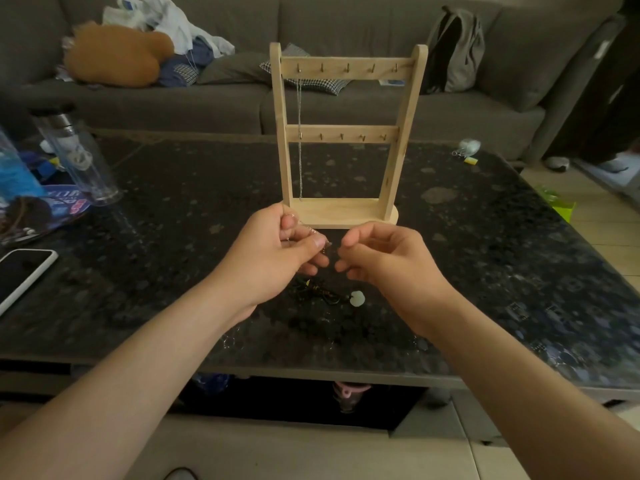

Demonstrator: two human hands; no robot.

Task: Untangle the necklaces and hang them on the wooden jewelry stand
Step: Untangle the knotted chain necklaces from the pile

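pinching chain point(312, 231), left hand point(277, 252) near stand base point(346, 212); right hand point(384, 254) just beside.

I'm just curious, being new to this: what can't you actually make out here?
All head view.
1. Chain pinched by the left hand: too thin, mostly hidden by its fingers.
2. Whether the right hand holds that chain: too fine to tell.
3. Dark necklace on the table: blends into the dark top, partly behind the hands.
4. Phone: cut off by the left edge.
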